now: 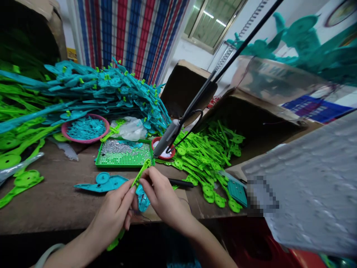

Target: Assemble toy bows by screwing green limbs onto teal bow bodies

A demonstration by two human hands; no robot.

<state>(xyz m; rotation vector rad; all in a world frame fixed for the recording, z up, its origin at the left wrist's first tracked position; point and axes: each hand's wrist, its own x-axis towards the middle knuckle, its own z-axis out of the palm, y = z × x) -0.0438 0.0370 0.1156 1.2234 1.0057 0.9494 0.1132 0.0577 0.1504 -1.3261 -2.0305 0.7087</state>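
My left hand [117, 212] and my right hand [161, 197] meet at the front edge of the wooden table [55, 201]. Together they pinch a long bright green plastic arm [141, 172] laid against a small teal plastic piece [142, 199]. The green arm's lower end pokes out below my left hand. Just above the hands hangs a grey electric screwdriver [167, 139] on a black rod, touched by neither hand. A flat teal part [103, 182] lies on the table left of my hands.
A green tray of small silver screws [124, 152] sits behind my hands, beside a pink bowl of teal bits [85, 128] and a red dish [164, 149]. Teal parts are heaped at back left [111, 89]; green arms spill from a cardboard box [212, 152] at right.
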